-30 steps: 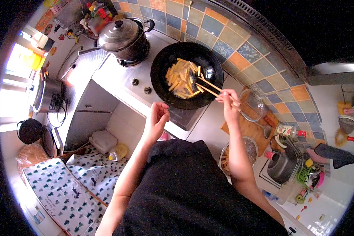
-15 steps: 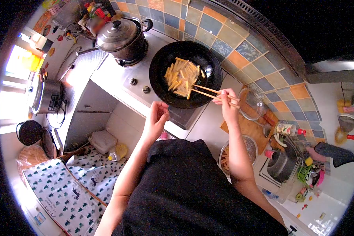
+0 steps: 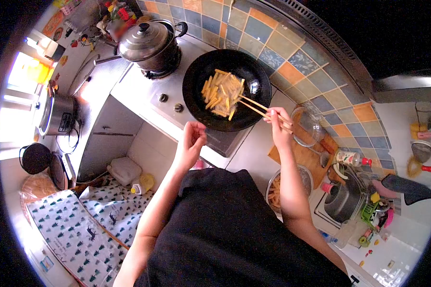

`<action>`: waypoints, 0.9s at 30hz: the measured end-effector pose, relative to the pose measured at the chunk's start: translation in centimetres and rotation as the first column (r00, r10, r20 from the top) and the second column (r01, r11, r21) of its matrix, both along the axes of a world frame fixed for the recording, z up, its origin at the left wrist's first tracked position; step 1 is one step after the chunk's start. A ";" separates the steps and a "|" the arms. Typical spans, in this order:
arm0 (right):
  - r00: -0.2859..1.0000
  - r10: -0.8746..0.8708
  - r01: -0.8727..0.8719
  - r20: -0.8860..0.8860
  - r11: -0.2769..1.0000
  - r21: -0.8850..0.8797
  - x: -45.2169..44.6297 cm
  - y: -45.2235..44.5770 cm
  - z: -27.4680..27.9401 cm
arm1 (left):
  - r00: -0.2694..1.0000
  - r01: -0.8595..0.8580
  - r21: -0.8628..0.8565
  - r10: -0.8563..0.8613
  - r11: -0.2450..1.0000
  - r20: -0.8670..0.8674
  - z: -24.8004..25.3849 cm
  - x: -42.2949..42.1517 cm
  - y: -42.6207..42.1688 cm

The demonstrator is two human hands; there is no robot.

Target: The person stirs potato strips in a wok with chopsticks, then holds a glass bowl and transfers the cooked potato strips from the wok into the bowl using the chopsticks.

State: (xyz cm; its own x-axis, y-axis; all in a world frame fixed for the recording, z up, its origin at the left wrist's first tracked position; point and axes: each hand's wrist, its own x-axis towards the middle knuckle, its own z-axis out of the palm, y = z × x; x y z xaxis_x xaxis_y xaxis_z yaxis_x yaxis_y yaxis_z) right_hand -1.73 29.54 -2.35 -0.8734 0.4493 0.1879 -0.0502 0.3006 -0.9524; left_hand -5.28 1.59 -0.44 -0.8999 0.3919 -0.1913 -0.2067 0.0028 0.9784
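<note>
My right hand (image 3: 279, 125) grips a pair of long wooden chopsticks (image 3: 255, 104) near their back ends. Their tips reach into a black wok (image 3: 195, 107) on the stove, at the right edge of a heap of pale yellow potato sticks (image 3: 220, 93). The sticks lie in bubbling oil. My left hand (image 3: 193, 137) hovers in front of the wok, close to the stove's front edge, its fingers loosely curled with nothing visible in them.
A lidded steel pot (image 3: 143, 47) stands on the back-left burner. Right of the wok are a wooden cutting board (image 3: 294, 138), a glass lid (image 3: 307, 125) and a bowl of cut sticks (image 3: 274, 193). Beyond lies the sink (image 3: 342, 203); a rice cooker (image 3: 57, 115) stands left.
The chopstick tips have moved up and slightly right along the edge of the potato sticks, and some sticks have shifted. My left hand has barely moved.
</note>
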 end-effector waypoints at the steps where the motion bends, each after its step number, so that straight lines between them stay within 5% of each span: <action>1: 1.000 -0.008 0.008 0.002 1.000 -0.027 0.2 0.0 0.5 | 1.000 -0.002 -0.005 0.002 1.000 0.002 0.1 0.0 0.0; 7: 0.989 0.106 -0.084 0.107 0.977 -0.194 0.5 -0.1 2.3 | 1.000 0.012 0.012 -0.012 1.000 -0.002 -0.2 -0.1 0.0; 12: 0.995 0.067 -0.063 0.076 0.997 -0.052 0.1 -0.4 0.7 | 0.999 0.022 0.003 -0.022 1.000 -0.027 -0.3 -0.1 0.2; 23: 0.979 0.205 -0.201 -0.005 0.952 -0.230 -1.5 -3.8 -1.1 | 1.000 0.016 0.018 -0.015 1.000 -0.007 -0.2 0.0 0.3; 27: 0.977 0.207 -0.198 0.054 0.970 -0.140 -1.4 -4.4 -1.7 | 1.000 0.008 0.009 -0.008 1.000 -0.005 0.1 0.0 0.3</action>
